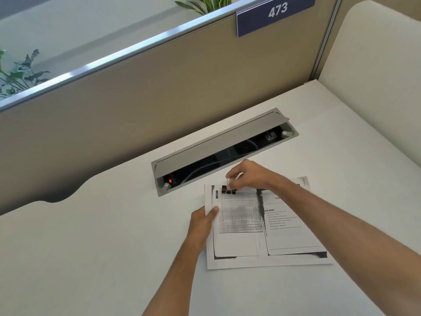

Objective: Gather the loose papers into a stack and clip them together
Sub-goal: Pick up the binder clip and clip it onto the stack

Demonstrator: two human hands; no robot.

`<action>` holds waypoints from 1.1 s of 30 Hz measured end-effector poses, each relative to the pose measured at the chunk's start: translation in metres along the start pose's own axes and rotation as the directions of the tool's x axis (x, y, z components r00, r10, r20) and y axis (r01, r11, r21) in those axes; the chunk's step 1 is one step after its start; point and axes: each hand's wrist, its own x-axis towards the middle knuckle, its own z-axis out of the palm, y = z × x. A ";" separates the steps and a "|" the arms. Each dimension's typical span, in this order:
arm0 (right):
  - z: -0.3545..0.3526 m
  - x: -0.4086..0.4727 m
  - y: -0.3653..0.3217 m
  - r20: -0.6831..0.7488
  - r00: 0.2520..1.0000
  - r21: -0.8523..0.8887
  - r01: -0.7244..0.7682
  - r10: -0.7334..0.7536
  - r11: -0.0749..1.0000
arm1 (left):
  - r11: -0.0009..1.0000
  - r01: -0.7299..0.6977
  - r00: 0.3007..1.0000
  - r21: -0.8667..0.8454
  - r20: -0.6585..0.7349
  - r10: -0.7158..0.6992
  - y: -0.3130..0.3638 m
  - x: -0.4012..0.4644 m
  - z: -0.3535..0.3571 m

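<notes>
A stack of printed papers [262, 238] lies flat on the white desk [102, 258], its sheets roughly squared with one corner poking out at the far right. A black binder clip [228, 190] sits on the stack's far edge near the left corner. My right hand [248, 175] pinches the clip's silver wire handle between thumb and fingers. My left hand [202, 224] grips the stack's left edge, thumb on top of the top sheet.
An open grey cable box [223, 151] with sockets and a red light is set into the desk just beyond the papers. A tan partition [136, 94] with a blue "473" sign [275, 12] stands behind. A cream divider [376, 87] borders the right.
</notes>
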 end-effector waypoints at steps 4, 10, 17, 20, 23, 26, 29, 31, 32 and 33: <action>-0.001 0.004 0.001 0.030 0.999 -0.129 0.020 -0.017 0.991 | 1.000 -0.008 1.000 -0.012 -0.005 0.008 0.000 -0.001 0.000; 0.004 0.005 0.000 0.072 0.995 -0.191 0.076 -0.063 0.979 | 1.000 -0.012 1.000 -0.018 -0.013 0.012 0.001 -0.003 0.000; 0.013 0.007 0.007 -0.061 0.988 -0.103 0.133 -0.139 0.986 | 0.999 -0.021 1.000 -0.025 -0.021 0.020 0.002 -0.003 0.001; 0.014 0.012 0.005 -0.174 0.979 0.094 0.122 -0.105 0.988 | 0.999 -0.019 1.000 -0.040 -0.011 0.019 0.001 -0.002 0.001; 0.018 0.019 -0.001 -0.219 0.970 0.175 0.145 -0.105 0.974 | 0.998 -0.028 1.000 -0.053 -0.004 0.028 -0.001 -0.001 0.000; 0.024 0.026 -0.006 -0.198 0.973 0.137 0.151 -0.122 0.979 | 0.998 -0.034 0.999 -0.058 0.003 0.035 -0.002 -0.001 -0.001; 0.028 0.032 -0.008 -0.143 0.979 0.064 0.154 -0.144 0.986 | 0.998 -0.044 0.999 -0.047 0.004 0.044 -0.003 -0.001 -0.001; 0.028 0.035 -0.010 -0.118 0.983 0.043 0.145 -0.139 0.989 | 0.997 -0.058 0.998 -0.040 0.004 0.058 -0.004 0.000 -0.002; 0.029 0.036 -0.011 -0.106 0.985 0.035 0.138 -0.134 0.990 | 0.997 -0.062 0.998 -0.042 0.001 0.062 -0.005 0.000 -0.002; 0.028 0.037 -0.012 -0.096 0.987 0.028 0.134 -0.131 0.991 | 0.997 -0.068 0.998 -0.044 0.001 0.068 -0.005 0.000 -0.002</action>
